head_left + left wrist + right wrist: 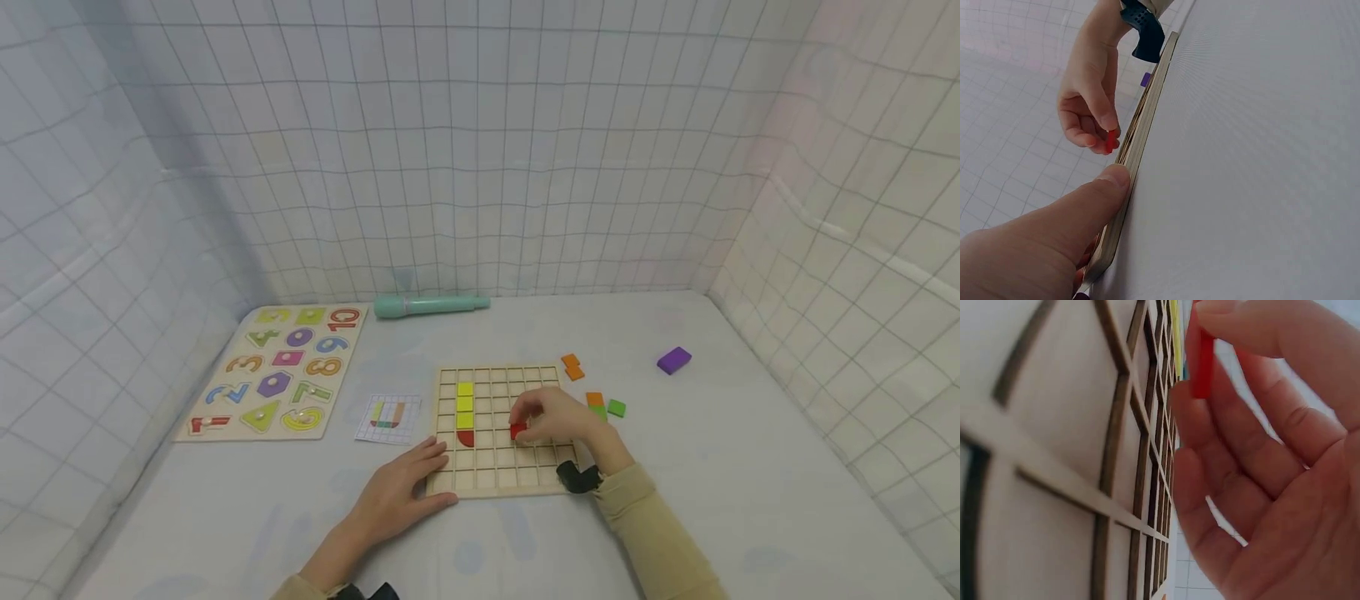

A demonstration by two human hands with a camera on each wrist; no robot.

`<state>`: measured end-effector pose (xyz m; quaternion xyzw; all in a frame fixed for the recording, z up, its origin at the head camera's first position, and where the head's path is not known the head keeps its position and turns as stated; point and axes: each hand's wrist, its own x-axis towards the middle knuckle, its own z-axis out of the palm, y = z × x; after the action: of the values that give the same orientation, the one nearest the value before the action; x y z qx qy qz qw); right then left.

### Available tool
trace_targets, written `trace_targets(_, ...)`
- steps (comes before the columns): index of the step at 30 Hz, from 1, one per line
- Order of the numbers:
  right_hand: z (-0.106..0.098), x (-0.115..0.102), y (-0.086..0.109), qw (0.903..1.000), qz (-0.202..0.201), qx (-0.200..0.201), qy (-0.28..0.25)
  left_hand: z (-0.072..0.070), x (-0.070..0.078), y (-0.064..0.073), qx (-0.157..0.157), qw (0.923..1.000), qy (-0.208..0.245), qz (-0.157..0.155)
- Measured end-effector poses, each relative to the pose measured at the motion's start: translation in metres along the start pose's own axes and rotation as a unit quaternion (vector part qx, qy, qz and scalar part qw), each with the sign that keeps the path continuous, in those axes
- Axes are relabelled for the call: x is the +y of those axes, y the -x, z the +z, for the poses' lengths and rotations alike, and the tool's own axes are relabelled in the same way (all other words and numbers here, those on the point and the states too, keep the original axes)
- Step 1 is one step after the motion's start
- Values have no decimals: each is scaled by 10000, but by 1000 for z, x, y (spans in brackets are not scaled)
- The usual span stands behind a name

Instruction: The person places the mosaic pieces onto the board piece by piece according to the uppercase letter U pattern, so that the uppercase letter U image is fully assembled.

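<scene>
My right hand (551, 414) pinches a small red tile (517, 431) between thumb and fingers over the wooden grid board (486, 478). In the right wrist view the red tile (1203, 370) stands edge-on beside the grid, its upper end under the thumb. On the board, three yellow squares (465, 404) form a column, with a red rounded piece (467, 438) just below them. My left hand (397, 492) rests at the board's front left corner, fingers extended over the left side. The left thumb (1110, 184) lies against the board's front edge.
A printed pattern card (387, 419) lies left of the board, beyond it a number-and-shape puzzle (285, 358). A teal microphone-shaped stick (431, 306) lies at the back. To the right are orange tiles (573, 367), green tiles (617, 408) and a purple block (674, 360). Grid-patterned cloth walls surround the table.
</scene>
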<state>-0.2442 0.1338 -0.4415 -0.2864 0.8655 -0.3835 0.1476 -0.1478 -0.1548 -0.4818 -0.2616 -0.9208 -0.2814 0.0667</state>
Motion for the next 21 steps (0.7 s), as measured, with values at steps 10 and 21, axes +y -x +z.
trace_targets(10,1,13,3,9999,-92,-80,25,1,0,-1,61,9999,-35,73)
trace_targets(21,2,15,3,9999,-91,-55,16,3,-2,-1,78,9999,-14,84)
